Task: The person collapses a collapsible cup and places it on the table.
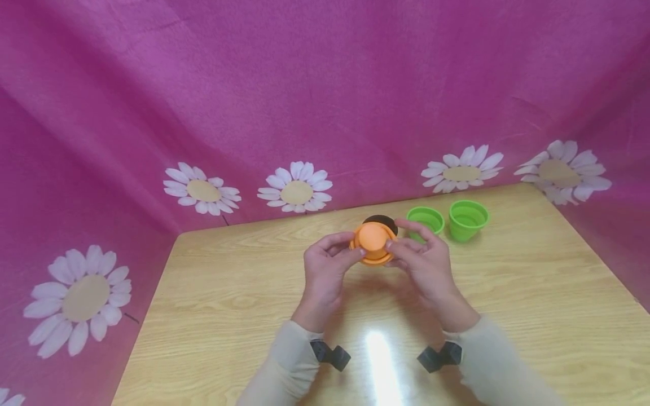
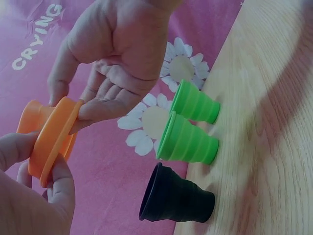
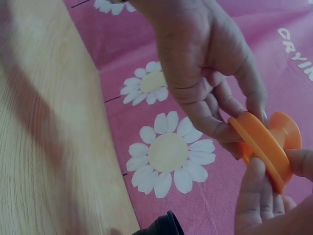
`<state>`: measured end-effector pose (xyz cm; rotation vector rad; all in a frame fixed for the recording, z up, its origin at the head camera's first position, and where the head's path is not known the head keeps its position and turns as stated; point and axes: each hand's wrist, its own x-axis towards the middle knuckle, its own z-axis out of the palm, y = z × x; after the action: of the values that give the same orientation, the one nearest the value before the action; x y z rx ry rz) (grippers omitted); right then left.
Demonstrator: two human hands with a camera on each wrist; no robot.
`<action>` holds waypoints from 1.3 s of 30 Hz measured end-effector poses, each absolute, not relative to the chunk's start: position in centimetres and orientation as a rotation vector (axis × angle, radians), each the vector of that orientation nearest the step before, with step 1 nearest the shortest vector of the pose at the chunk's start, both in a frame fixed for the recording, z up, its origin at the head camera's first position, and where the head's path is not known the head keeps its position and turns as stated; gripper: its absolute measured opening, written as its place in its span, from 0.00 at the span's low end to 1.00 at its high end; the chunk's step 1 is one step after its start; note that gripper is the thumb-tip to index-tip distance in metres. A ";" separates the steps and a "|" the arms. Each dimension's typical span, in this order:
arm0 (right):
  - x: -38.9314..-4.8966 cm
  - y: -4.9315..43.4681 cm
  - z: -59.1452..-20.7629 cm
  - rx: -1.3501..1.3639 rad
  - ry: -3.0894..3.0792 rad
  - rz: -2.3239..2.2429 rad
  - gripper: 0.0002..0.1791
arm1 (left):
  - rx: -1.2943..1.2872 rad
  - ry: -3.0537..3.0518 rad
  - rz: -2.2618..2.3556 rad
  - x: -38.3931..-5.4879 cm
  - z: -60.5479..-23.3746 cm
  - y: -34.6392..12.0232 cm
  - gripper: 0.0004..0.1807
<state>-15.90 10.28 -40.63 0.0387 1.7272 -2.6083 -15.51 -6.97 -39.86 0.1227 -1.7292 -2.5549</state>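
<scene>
Both hands hold an orange collapsible cup (image 1: pixel 374 242) above the table, its small round end turned up toward the head camera. In the wrist views the cup looks partly folded, with a wide rim (image 2: pixel 61 139) and a narrower end. My left hand (image 1: pixel 325 273) pinches its left side between thumb and fingers. Opposite, my right hand (image 1: pixel 429 268) grips the right side, thumb near the small end and index finger raised. Just behind stands a black cup (image 2: pixel 178 196), mostly covered by the orange one in the head view.
Two green collapsible cups, one (image 1: pixel 468 220) on the right and one (image 1: pixel 425 219) partly behind the right hand, stand upright on the wooden table (image 1: pixel 228 304). A pink cloth (image 1: pixel 325 101) with white daisies hangs behind and along the sides.
</scene>
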 end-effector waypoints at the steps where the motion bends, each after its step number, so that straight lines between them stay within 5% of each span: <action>1: -15.9 10.2 -40.7 0.037 1.763 -2.620 0.27 | 0.138 -1.729 -2.543 -15.5 -39.9 -6.9 0.15; 22: -15.8 9.4 -41.5 -0.105 2.212 -2.684 0.17 | -0.108 -1.874 -2.216 -15.3 -40.5 -6.7 0.12; 39: -16.0 10.6 -41.2 -0.500 2.271 -2.645 0.11 | -0.372 -2.082 -2.134 -15.2 -39.3 -8.1 0.12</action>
<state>-15.98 10.60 -41.21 -0.4996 2.2705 -2.6451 -15.23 -8.08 -39.25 -0.3718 -2.0815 -2.1337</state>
